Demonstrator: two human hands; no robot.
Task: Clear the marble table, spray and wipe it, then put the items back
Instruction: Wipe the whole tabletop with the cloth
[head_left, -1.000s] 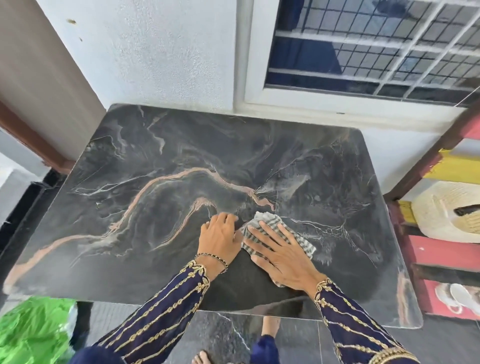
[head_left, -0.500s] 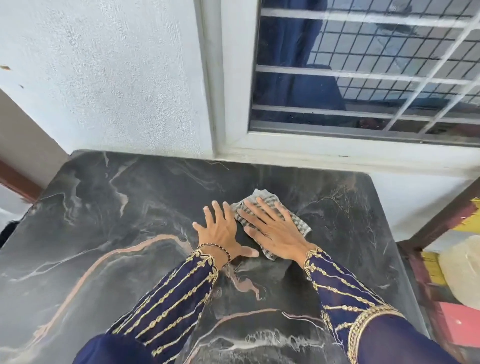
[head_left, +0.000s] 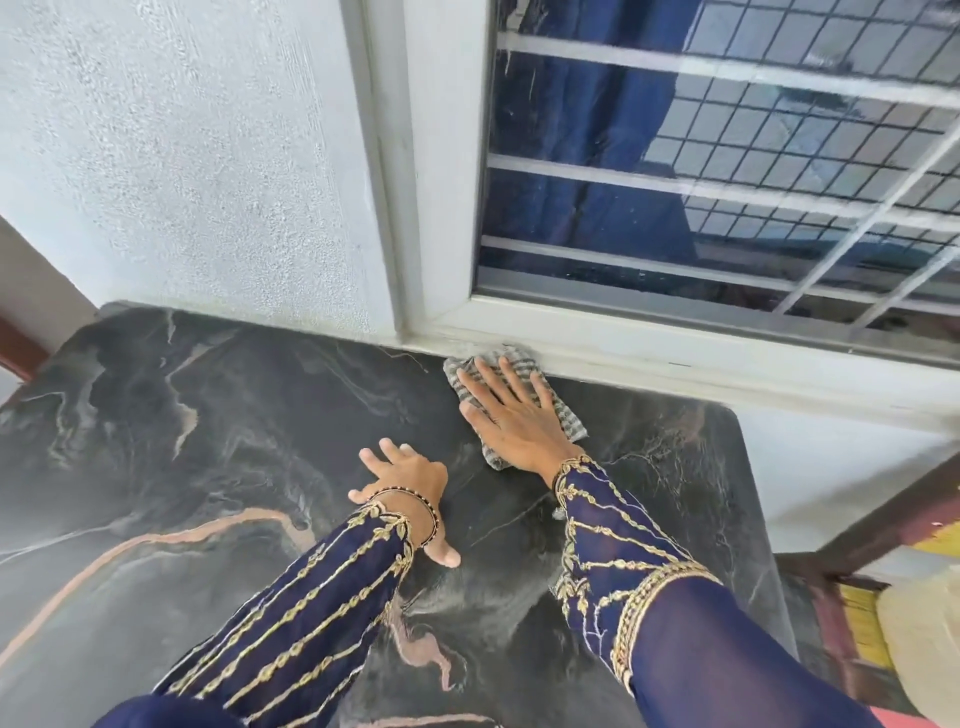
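The dark marble table (head_left: 208, 441) with pink and white veins fills the lower view. A grey checked cloth (head_left: 566, 415) lies at the table's far edge, right under the window sill. My right hand (head_left: 514, 415) lies flat on the cloth with straight, spread fingers and presses it against the marble. My left hand (head_left: 405, 488) rests flat on the bare marble nearer to me, fingers spread, holding nothing. Both arms wear dark blue sleeves with gold embroidery.
A white textured wall (head_left: 208, 182) and a white-framed window (head_left: 727, 182) with a metal grille stand right behind the table. A brown and yellow shelf frame (head_left: 857, 582) stands beyond the table's right edge.
My right hand has slid the cloth away from me, from the table's middle to its far edge under the window. My left hand followed forward a little and stays flat on the marble.
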